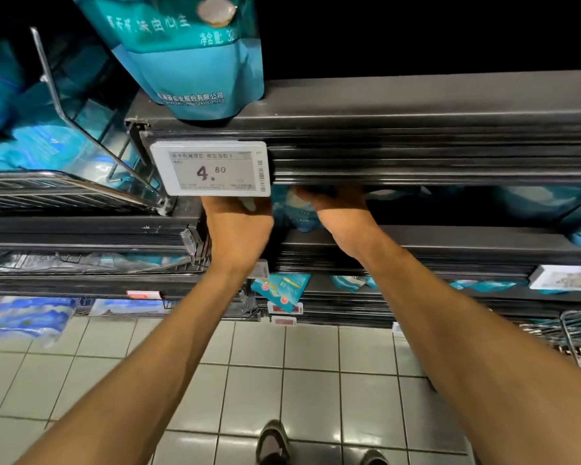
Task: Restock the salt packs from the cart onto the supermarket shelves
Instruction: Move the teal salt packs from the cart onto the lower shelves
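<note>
We look down past 2 bare forearms reaching into a dark shelf bay. The left hand (237, 226) goes in just below a white rectangular price tag (210, 168) reading 4.80, clipped to the front edge of the upper shelf (416, 129), a dark ribbed metal lip. Its fingers are hidden behind the tag, so we cannot tell whether they are spread or gripping anything. The right hand (339, 213) reaches under the same lip, its fingers curled forward onto the top of a teal salt pack (294, 211), a soft glossy pouch standing near the front edge of the middle shelf (450, 243); whether it really grips the pack we cannot tell, since the lip covers the fingertips.

On the upper shelf, 1 tall teal pouch (195, 58) with white printed characters stands at the front edge, its base overhanging the lip above the tag. To its left a clear plastic divider (81, 105) with a chrome wire frame leans, with crumpled blue packs behind it. More teal packs lie along the right end of the middle shelf and on the shelf below, where 1 small teal packet (282, 290) juts out.

Below are pale glossy square floor tiles (309, 380) and 2 dark shoes (272, 444).
</note>
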{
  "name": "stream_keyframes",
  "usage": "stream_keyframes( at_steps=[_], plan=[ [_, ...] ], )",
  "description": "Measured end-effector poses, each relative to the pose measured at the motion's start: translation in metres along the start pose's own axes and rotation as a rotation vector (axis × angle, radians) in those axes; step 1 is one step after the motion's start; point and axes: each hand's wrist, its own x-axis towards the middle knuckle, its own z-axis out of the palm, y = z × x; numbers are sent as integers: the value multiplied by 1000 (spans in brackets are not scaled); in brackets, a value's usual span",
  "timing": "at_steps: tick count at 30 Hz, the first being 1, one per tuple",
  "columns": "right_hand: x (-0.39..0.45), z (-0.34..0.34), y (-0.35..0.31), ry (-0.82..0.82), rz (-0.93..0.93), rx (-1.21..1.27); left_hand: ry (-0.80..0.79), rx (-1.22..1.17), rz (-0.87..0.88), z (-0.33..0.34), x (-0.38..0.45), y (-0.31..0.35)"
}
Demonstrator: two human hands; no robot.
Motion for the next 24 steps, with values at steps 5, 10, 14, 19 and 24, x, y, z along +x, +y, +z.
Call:
stream_keyframes(
  at_steps=[5,10,14,19,24],
  plan=[
    [0,2,-4,-95,80,-77,65,81,141,6,-11,-3],
    [-10,-6,-2,-67,47,-164,116,78,20,6,-13,3],
    [-25,-12,2,-5,28,-43,143,6,34,2,-20,14],
    [-50,-32,8,0,15,-54,138,-33,63,-8,-51,17],
    [-95,-62,1,59,27,-66,5,-108,-19,-17,-99,25]
  ],
)
